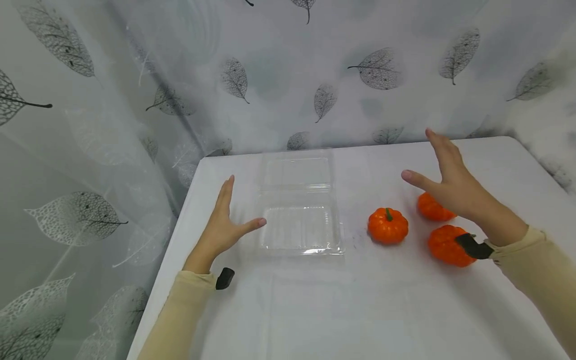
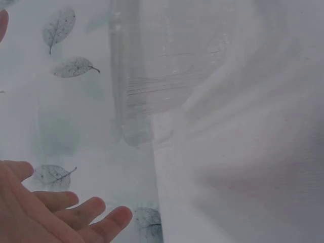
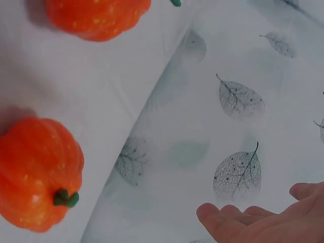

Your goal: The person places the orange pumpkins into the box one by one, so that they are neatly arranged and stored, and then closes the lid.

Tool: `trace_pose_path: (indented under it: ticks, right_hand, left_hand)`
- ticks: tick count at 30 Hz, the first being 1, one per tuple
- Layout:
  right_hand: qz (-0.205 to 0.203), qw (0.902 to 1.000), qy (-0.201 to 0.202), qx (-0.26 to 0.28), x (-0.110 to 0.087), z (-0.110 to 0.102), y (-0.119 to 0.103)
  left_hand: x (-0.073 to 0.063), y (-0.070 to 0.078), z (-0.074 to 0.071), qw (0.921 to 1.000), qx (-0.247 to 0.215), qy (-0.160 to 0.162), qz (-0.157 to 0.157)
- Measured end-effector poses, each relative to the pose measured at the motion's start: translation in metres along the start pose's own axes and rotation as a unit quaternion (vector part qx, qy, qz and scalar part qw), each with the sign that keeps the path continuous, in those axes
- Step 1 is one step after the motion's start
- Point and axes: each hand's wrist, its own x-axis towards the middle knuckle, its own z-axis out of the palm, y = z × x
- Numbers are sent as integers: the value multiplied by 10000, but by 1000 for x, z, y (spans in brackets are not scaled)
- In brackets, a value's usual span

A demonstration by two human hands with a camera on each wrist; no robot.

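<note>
A clear plastic clamshell box [image 1: 295, 227] lies unfolded on the white table, its lid [image 1: 297, 172] laid back toward the far edge. My left hand [image 1: 222, 230] hovers left of the box, fingers straight and thumb spread toward it, holding nothing. On the right, my right hand [image 1: 454, 182] is raised with fingers extended and thumb apart, also holding nothing. Below and around it sit three small orange pumpkins: one with a green stem [image 1: 388, 226], one partly hidden behind the hand [image 1: 435, 207], and one near the wrist [image 1: 450, 245]. In the right wrist view a pumpkin [image 3: 38, 174] shows its green stem.
The white table [image 1: 306, 310] has its far edge against a pale curtain [image 1: 270, 75] printed with grey leaves. More of this curtain hangs along the left side. Dark wrist straps [image 1: 225, 278] show at both cuffs.
</note>
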Motion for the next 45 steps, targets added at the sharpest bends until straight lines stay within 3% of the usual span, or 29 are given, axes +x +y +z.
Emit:
trace_pose_path:
  ticks: [5,12,16,19,22,24,28,30,39,45]
  right_hand:
    - [131,9951,-124,972,-9,9,0]
    - [755,9727,-316,2173,-13,14,-1]
    - [1021,9365,-238,3347,-14,17,0]
    - [1307,8959,-169,4242,-15,23,1]
    - [1552,8849,-100,4391,-15,32,2]
    - [1658,8909,-77,4228,-16,38,3]
    - [1713,9278,-153,3310,-17,50,6]
    - [1694,9398,-227,2958,-17,55,8]
    - [1680,9498,-488,2594,-22,73,18]
    - [1397,9610,-538,2326,-24,85,23]
  left_hand:
    - [-9,-17,13,9976,-532,-306,-320]
    - [-16,-31,26,9902,-1101,-732,-446]
    - [-17,-33,32,9882,-1271,-739,-428]
    - [-18,-35,36,9874,-1361,-702,-388]
    - [-18,-37,40,9873,-1420,-632,-320]
    - [-18,-38,42,9872,-1450,-605,-267]
    - [-18,-37,43,9870,-1472,-633,-154]
    - [-18,-37,44,9867,-1485,-652,-100]
    - [-17,-35,45,9826,-1684,-771,-161]
    - [-18,-36,46,9801,-1837,-746,-121]
